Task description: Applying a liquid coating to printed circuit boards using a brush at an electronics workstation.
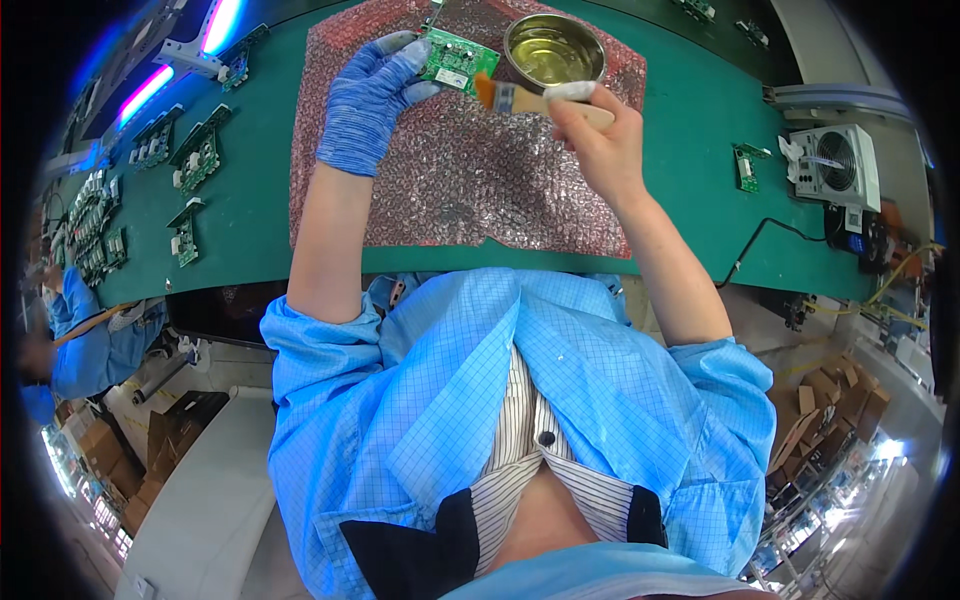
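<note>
A small green circuit board (458,60) is held above a pink bubble-wrap mat (470,180) on the green bench (690,130), pinched by its left edge in the fingers of the gloved left hand (368,100). A flat brush (535,100) with an orange bristle tip is gripped in the bare right hand (598,135), fingers closed round the wooden handle, the bristles lying at the board's right edge. A round metal tin (554,48) of yellowish liquid stands just behind the brush. The board is judged light and stiff, yet fragile at its mounted components; it is best taken by its bare edges only. A wetted face would likely be slippery. Further boards (198,155) are laid out at the left of the bench, and a small fan unit (835,165) stands at the right.
</note>
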Tool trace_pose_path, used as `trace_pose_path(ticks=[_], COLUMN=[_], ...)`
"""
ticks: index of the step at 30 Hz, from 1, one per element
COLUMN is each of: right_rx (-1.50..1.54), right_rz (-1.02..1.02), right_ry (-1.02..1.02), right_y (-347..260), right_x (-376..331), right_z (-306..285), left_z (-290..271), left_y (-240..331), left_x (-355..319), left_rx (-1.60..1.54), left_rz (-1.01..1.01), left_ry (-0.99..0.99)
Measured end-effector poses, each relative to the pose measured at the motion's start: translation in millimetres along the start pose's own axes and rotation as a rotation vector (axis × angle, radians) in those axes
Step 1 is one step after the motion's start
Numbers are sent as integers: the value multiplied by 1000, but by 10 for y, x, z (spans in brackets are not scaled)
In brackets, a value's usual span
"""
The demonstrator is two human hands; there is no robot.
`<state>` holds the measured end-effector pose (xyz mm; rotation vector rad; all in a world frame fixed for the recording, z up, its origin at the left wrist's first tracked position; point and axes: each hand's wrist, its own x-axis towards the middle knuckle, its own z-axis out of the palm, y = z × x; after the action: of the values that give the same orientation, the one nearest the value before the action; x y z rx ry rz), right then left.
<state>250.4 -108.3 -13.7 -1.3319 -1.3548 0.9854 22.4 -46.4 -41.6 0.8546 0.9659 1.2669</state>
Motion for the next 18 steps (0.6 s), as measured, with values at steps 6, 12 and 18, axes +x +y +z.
trace_pose_path(ticks=[6,12,18], right_rx=[181,123,117], right_rz=[27,161,115], right_ry=[130,15,10], right_y=[-76,-86,-69], right_x=[132,33,19], right_z=[-4,109,67], left_z=[38,41,-14], left_y=[-2,-16,-57], left_x=[-17,41,196], left_rx=[-22,-40,-20], left_rz=[43,59,53], left_ry=[45,88,145])
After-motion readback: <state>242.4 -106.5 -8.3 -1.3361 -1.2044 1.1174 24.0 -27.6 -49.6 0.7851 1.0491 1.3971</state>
